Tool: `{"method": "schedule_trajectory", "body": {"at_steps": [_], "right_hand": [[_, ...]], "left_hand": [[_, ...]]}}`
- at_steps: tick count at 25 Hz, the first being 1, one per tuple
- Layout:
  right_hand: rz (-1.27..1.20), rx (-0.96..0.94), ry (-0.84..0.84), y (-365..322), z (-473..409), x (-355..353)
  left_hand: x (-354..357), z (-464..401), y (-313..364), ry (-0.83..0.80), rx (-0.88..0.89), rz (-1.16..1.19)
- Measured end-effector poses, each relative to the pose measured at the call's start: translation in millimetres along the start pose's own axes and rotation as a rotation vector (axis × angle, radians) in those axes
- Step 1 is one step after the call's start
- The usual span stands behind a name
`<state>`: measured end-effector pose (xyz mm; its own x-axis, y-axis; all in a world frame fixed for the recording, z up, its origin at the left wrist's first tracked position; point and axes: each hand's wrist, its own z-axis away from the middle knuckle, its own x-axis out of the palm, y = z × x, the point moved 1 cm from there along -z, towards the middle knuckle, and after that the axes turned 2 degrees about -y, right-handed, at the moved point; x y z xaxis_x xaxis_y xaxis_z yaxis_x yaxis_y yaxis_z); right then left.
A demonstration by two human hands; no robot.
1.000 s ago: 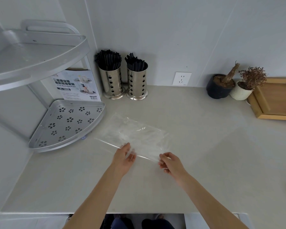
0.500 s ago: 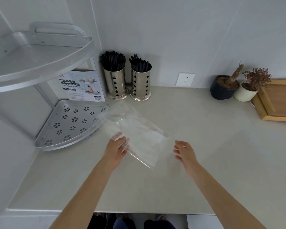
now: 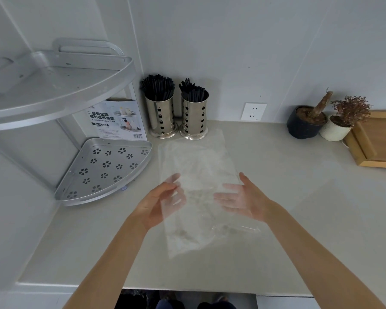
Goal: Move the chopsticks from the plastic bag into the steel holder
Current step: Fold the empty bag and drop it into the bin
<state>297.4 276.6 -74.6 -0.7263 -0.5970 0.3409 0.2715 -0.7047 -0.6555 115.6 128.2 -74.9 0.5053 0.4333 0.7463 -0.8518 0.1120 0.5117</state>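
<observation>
The clear plastic bag (image 3: pixel 201 166) is stretched lengthwise over the counter, pointing toward the holders, and I see no chopsticks inside it. My left hand (image 3: pixel 158 204) holds its left edge, fingertips showing through the plastic. My right hand (image 3: pixel 245 199) is under the right edge, fingers spread behind the film and thumb raised. Two steel holders with apple-shaped cutouts stand at the back wall. The left holder (image 3: pixel 162 118) and the right holder (image 3: pixel 194 119) are both packed with black chopsticks (image 3: pixel 157 86).
A two-tier aluminium corner rack (image 3: pixel 103 172) and its printed box (image 3: pixel 116 119) fill the left corner. A wall socket (image 3: pixel 253 111), two small plant pots (image 3: pixel 305 123) and a wooden tray (image 3: pixel 379 141) line the back right. The counter edge (image 3: pixel 187 291) runs near me.
The bag has swung from lying crosswise to pointing at the holders. My right hand, which had let go, has come back under its right edge; my left hand kept hold.
</observation>
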Motion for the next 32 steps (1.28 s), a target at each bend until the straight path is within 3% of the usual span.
{"method": "schedule_trajectory", "body": {"at_steps": [5, 13, 21, 32], "right_hand": [[-0.072, -0.036, -0.113, -10.0, 3.9, -3.3], [0.310, -0.118, 0.019, 0.0, 2.6, -14.1], [0.270, -0.222, 0.096, -1.3, 2.7, -24.3], [0.174, -0.316, 0.071, -3.9, 2.9, -27.6]], "left_hand": [[-10.5, -1.8, 0.6, 0.024, -0.019, -0.195], [-19.1, -7.5, 2.0, 0.123, -0.041, -0.408], [-10.6, -5.1, 5.5, 0.142, -0.031, -0.377], [-11.8, -7.8, 14.0, 0.090, 0.069, -0.593]]}}
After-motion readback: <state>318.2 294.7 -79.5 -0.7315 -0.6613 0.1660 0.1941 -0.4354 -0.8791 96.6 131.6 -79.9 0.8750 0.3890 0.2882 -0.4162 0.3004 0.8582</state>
